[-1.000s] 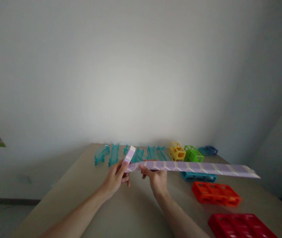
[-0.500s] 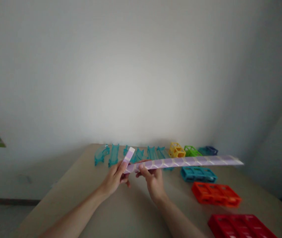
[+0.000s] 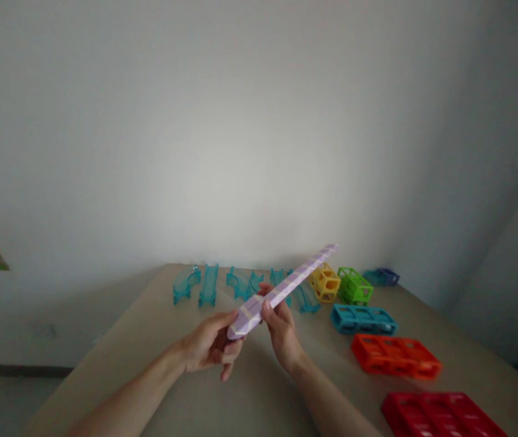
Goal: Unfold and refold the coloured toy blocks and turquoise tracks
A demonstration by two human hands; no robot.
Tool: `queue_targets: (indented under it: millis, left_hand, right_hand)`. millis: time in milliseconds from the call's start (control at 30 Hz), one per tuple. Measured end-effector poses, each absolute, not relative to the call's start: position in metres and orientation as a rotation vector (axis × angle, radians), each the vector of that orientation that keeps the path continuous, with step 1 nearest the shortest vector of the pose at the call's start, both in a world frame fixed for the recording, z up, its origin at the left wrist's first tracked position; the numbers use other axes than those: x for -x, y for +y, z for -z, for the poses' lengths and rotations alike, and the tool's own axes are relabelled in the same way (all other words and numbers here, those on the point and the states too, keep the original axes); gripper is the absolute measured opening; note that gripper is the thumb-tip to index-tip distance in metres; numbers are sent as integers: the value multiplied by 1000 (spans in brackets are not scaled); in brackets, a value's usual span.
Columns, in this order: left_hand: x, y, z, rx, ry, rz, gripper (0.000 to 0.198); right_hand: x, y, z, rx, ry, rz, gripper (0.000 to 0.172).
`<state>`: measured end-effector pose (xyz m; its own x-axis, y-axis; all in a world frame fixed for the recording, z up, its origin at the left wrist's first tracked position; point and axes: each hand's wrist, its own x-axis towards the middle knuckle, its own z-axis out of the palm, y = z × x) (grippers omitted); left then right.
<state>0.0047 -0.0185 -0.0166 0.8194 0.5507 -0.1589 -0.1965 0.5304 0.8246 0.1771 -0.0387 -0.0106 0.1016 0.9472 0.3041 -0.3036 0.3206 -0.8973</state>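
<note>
Both my hands hold a long lilac strip of linked square tiles (image 3: 286, 288) above the beige table (image 3: 126, 358). My left hand (image 3: 208, 346) cups the strip's near end from below, fingers curled under it. My right hand (image 3: 279, 325) grips the strip a little farther along, thumb on top. The strip slants up and away to the right, its far end raised in front of the wall.
Several clear teal track pieces (image 3: 208, 284) lie in a row at the table's back edge. A yellow cage block (image 3: 326, 282), a green one (image 3: 355, 286) and a dark blue piece (image 3: 384, 277) sit at the back right. Teal (image 3: 362, 320), orange (image 3: 395, 356) and red (image 3: 441, 416) frames lie along the right.
The strip lay level, stretching far right; its far end has swung up and away. The folded-up near end tile now lies in line, under my left hand.
</note>
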Motion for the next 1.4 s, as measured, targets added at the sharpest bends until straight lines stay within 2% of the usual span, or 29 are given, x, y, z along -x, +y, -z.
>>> queue_targets:
  millis: [67,167,300,433,567,733,933,1100,1400]
  left_hand:
    - [-5,-20,15,-889,435,-443,51]
    - [-8,-21,10,-996,446,-639,36]
    - [-11,-20,9,-1345,564,-828,29]
    - [-7,-21,13,-1328,535,-632,43]
    - [-3,-25,12,-1047,332,-366,64]
    - [-3,-27,6,-914,311,-307,56]
    - [-4,-31,1,-863,299,-288,59]
    - [-2,-28,2,-883,268,-254,65]
    - [2,-23,5,-915,220,-112,69]
  right_hand:
    - [-177,-40,8,785,-1077,-1089,42]
    - [-174,-42,2,800,-1159,-1155,32]
    - [-172,-42,-1,874,-1257,-1174,33]
    - [-175,-39,4,855,-1131,-1089,39]
    - [-175,-38,3,642,-1010,-1313,36]
    - [-170,-41,-1,607,-1010,-1388,32]
    - [-169,-47,-6,559,-1044,-1427,44]
    - [-171,-43,2,477,-1107,-1456,36]
    - [-176,-39,6,414,-1238,-1390,34]
